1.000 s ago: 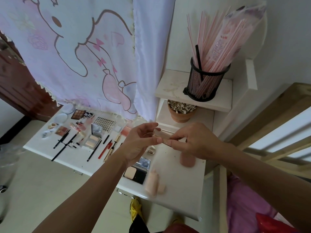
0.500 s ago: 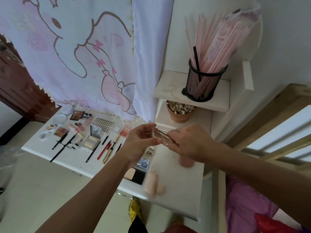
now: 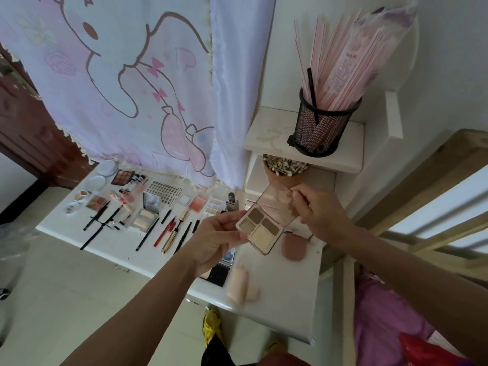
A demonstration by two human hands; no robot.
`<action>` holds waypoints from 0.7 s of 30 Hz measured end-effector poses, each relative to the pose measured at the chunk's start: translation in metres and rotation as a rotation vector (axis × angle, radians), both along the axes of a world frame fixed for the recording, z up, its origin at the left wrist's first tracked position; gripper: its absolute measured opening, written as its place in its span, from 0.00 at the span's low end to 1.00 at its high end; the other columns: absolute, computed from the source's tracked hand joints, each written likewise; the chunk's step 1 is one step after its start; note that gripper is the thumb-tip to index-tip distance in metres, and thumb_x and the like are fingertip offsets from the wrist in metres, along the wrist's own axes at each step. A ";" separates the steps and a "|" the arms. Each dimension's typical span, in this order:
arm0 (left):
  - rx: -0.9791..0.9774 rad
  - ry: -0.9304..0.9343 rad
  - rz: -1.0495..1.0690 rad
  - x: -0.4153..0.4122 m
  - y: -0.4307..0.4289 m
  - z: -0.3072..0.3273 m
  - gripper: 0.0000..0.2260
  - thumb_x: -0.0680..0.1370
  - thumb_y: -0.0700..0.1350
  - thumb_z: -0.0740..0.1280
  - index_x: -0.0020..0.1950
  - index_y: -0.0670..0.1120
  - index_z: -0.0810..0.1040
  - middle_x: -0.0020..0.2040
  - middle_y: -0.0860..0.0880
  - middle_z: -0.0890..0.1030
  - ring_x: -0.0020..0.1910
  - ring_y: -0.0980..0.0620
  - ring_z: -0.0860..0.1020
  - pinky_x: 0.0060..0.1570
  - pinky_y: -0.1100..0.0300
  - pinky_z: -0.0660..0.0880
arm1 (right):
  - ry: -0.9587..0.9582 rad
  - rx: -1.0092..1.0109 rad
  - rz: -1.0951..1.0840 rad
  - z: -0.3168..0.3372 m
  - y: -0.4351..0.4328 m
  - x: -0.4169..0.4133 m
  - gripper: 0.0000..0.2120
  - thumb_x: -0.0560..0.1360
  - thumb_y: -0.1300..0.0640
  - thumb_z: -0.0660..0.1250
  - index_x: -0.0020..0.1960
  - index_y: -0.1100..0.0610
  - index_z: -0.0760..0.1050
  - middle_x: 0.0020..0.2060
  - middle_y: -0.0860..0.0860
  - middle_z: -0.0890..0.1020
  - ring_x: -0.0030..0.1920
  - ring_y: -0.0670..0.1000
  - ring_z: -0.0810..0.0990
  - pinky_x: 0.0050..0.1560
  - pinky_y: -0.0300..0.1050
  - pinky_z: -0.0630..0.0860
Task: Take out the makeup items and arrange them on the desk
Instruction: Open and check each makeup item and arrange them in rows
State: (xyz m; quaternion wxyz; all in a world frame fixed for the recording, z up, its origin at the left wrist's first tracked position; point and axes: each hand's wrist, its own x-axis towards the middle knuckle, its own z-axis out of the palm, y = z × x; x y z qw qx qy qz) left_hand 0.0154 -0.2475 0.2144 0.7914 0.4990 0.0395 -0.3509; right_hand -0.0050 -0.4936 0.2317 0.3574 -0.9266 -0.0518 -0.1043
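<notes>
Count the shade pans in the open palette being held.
4 in the rose-gold square eyeshadow palette: dark brown pan farthest, brown pan rightmost, taupe pan by the left hand, cream pan nearest. None hidden.

Home bedroom corner: cartoon curtain [image 3: 132, 75], makeup-covered white desk [image 3: 287, 294], pot of cotton swabs [image 3: 285, 170], wooden bed frame [image 3: 422, 186].

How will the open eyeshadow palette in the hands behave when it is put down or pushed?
The eyeshadow palette looks flat and rigid, so it probably slides rather than rolls. Its hinged lid, pinched open by the right hand, may swing shut when released. The pressed powder pans likely crack if dropped.
</notes>
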 end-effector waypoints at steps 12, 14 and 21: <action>0.320 0.217 0.084 -0.042 -0.027 -0.093 0.15 0.75 0.26 0.63 0.60 0.34 0.75 0.52 0.36 0.82 0.47 0.42 0.83 0.46 0.55 0.82 | 0.434 0.340 -0.244 -0.089 0.000 -0.026 0.08 0.81 0.59 0.62 0.50 0.55 0.80 0.39 0.46 0.83 0.38 0.43 0.82 0.38 0.32 0.76; 0.410 0.225 0.071 -0.045 -0.036 -0.110 0.15 0.75 0.27 0.64 0.61 0.35 0.75 0.53 0.37 0.82 0.49 0.42 0.83 0.48 0.55 0.81 | 0.445 0.269 -0.249 -0.103 0.004 -0.024 0.09 0.81 0.58 0.62 0.48 0.57 0.81 0.40 0.48 0.82 0.40 0.46 0.80 0.40 0.31 0.74; 0.650 0.174 -0.005 -0.028 -0.065 -0.144 0.06 0.76 0.32 0.64 0.52 0.40 0.75 0.51 0.40 0.81 0.49 0.43 0.80 0.51 0.51 0.80 | 0.413 0.055 -0.144 -0.143 0.008 -0.001 0.12 0.81 0.58 0.62 0.58 0.59 0.81 0.48 0.54 0.85 0.48 0.52 0.80 0.51 0.46 0.74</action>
